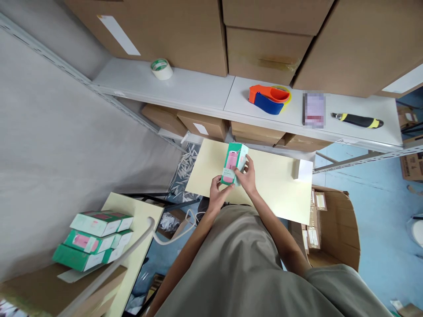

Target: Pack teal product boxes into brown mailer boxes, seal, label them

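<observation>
A green and white product box (232,160) with a pink bottle-like item printed on its front is held upright above a cream-coloured table (274,189). My left hand (218,192) grips its lower left corner, thumb along the bottom edge. Around its right side wraps my right hand (247,175), with the thumb on the printed front and the fingers on the side panel. What lies inside the box is hidden. Over at the table's right end stands a small white box (303,170).
A shelf (198,90) ahead carries a tape roll (161,69), a tape dispenser (269,99) and a utility knife (358,120), below large cartons (172,35). Similar green boxes (95,237) are stacked at left. An open carton (340,224) with small packets stands at right.
</observation>
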Demonstrator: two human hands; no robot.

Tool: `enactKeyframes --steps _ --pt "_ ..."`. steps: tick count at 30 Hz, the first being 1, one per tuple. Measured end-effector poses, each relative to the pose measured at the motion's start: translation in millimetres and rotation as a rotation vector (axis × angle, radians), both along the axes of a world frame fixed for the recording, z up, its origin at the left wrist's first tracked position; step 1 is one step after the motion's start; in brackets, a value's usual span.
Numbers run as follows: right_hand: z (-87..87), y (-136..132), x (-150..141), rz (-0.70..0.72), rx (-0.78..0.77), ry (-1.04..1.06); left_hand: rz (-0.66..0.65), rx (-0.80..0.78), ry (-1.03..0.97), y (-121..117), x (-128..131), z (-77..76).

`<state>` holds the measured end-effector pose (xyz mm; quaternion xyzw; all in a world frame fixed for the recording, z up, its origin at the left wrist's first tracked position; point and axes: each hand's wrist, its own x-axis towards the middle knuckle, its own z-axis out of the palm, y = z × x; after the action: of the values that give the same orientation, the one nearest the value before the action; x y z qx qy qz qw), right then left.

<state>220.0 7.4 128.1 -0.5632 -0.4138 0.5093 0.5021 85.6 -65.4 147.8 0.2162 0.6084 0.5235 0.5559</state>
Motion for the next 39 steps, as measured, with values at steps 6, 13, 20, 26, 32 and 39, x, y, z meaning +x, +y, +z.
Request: enactKeyframes --steps 6,13,20,26,32,39 --pt "-4.0 1.0 15.3 0.051 -0.096 0.214 -0.080 -0.074 -0.366 -2.0 -6.3 1.8" --pt "-2.4 -0.2 17.1 0.110 -0.042 0.150 -0.050 -0.013 -0.260 -3.8 -2.4 -3.2" --pt "-0.8 -3.9 5.0 0.013 0.043 -0.011 0.021 0.109 0.121 -6.7 2.6 -1.0" --pt "-11.7 -3.5 11.7 0.031 0.089 0.099 -0.014 -0.070 -0.270 -12.9 -8.2 -0.3" --pt "-14.1 -1.1 10.6 0.055 0.000 0.160 0.033 -0.036 -0.244 -12.4 -9.9 -9.8" --pt "1.8 -3.9 2.6 -0.044 -0.017 0.009 0.059 0.094 0.232 -13.8 0.4 -6.0"
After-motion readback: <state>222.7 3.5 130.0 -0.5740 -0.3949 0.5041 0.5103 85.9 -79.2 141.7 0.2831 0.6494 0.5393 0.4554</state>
